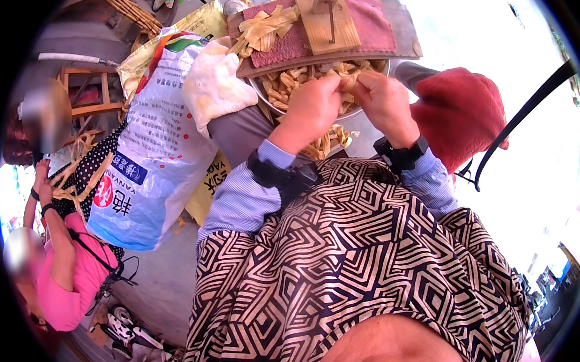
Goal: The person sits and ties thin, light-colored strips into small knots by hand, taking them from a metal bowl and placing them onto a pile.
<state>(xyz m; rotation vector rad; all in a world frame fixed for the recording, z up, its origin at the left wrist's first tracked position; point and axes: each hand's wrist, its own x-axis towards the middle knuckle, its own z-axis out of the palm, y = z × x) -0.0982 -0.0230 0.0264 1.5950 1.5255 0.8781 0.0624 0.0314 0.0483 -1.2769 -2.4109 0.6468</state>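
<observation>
My left hand (pixel 318 101) and my right hand (pixel 383 96) are close together, both gripping a piece of tan dried husk or leaf strip (pixel 348 81) between their fingertips. Below them is a metal basin (pixel 359 112) filled with folded or twisted tan strips (pixel 286 85). Across the far side of the basin lies a wooden board (pixel 404 33) with a pink towel (pixel 373 20) on it. A wooden block (pixel 330 31) with an upright post and a thin metal rod stands on the towel. Flat loose strips (pixel 265 28) lie beside the block.
A white and blue printed plastic sack (pixel 158 123) lies at the left. A cream cloth (pixel 219 83) and a red cloth (pixel 460 113) cover my knees. Another person in pink (pixel 73 274) handles strips at the far left, near a wooden chair frame (pixel 91 110).
</observation>
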